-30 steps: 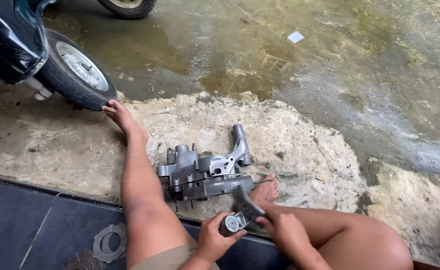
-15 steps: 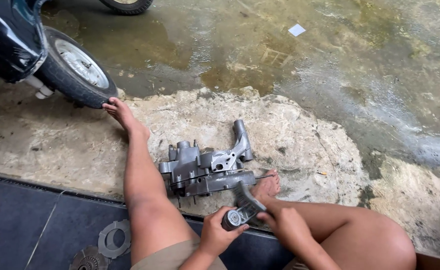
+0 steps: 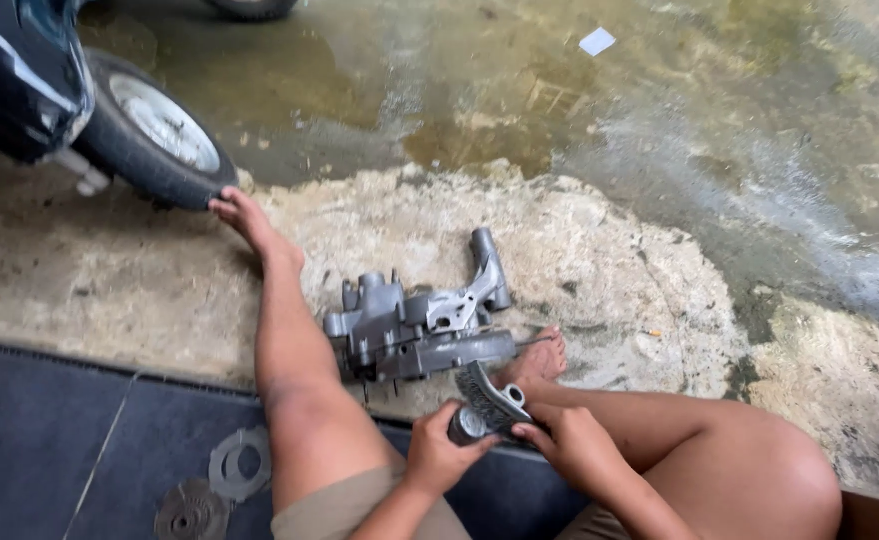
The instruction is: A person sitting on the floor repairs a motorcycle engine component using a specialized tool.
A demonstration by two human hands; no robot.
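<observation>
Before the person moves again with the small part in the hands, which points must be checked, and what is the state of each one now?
1. Left hand grips the dark ribbed part: ok.
2. Right hand steadies it: ok.
3. Grey metal engine assembly lies flat between the legs: ok.
4. Scooter wheel apart from the outstretched foot: not ok, they look to touch.
5. Ground dry: not ok, wet patches.
6. Part fully free of the assembly: cannot tell.

Engine part point(image 3: 420, 325) lies between the legs, wheel point(image 3: 155, 130) perhaps behind-left.

2 hands point(image 3: 440, 455) point(image 3: 570, 445), 1 engine casting point(image 3: 420, 325), 2 tyres point(image 3: 155, 135) point(image 3: 250, 8), 2 gaskets point(image 3: 240, 462) point(image 3: 190, 512).
</observation>
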